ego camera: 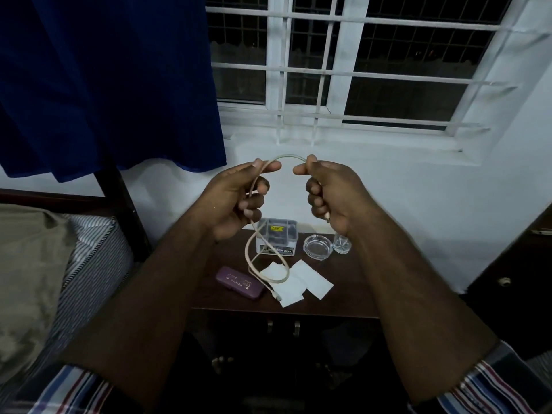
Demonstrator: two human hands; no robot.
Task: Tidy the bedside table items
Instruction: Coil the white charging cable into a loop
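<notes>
A pale charging cable point(251, 249) is held up above the dark wooden bedside table point(343, 291). My left hand point(236, 198) pinches it between thumb and fingers. My right hand point(328, 192) grips one end in a fist, with the plug tip showing below the palm. Between the hands the cable arches; below my left hand it hangs in a loop, and its other plug lies on the white paper pieces point(301, 283). On the table also lie a purple case point(240, 282), a clear plastic box point(277, 236), a glass ashtray point(317, 246) and a small glass bottle point(342, 244).
A bed with a striped mattress point(89, 258) and beige pillow point(27, 279) stands on the left. A blue curtain point(110, 79) hangs above it. A barred window point(358, 64) is behind the table, and a dark cabinet point(513, 279) is on the right. The table's drawer handles point(283, 327) face me.
</notes>
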